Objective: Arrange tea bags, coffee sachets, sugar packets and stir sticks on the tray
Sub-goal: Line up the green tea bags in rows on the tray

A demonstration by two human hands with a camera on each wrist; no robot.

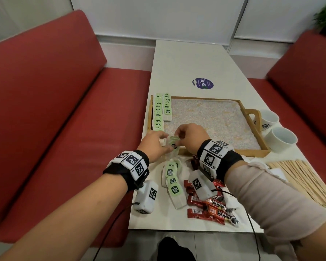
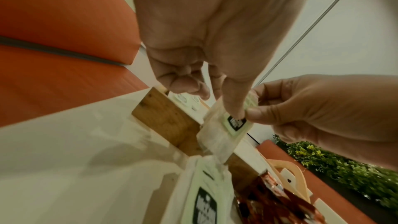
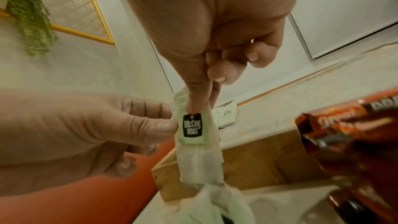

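A single tea bag (image 1: 172, 146) is held up off the surface (image 1: 186, 61) between both hands, just over the near rim of the wooden tray (image 1: 252, 153), at about 7 o'clock of the tray. The grip of the left hand (image 1: 154, 146) is closed on it in a pinch at its left edge, thumb on the green label, as the right wrist view shows; the grip of the right hand (image 1: 191, 137) is closed on its top edge, thumb and forefinger meeting above the printed tag. Two grips are probably used because the bag is limp: it hangs and folds below the fingers, and it is likely being straightened so that it can be laid flat.

Two rows of tea bags (image 1: 162, 110) are already laid along the tray's left side, from 11 o'clock down to about 8 o'clock, overlapped like tiles with labels up, presumably to keep the rest of the liner free for the other kinds. The outer row ends just beyond the left hand, so the held bag is judged to belong at one row's near end.

Loose tea bags (image 1: 172, 182) lie on the surface at 6 o'clock of the tray, red coffee sachets (image 1: 211, 210) beside them, and stir sticks (image 1: 305, 178) fanned at 4 o'clock, none yet on the tray. Sugar packets cannot be made out with certainty
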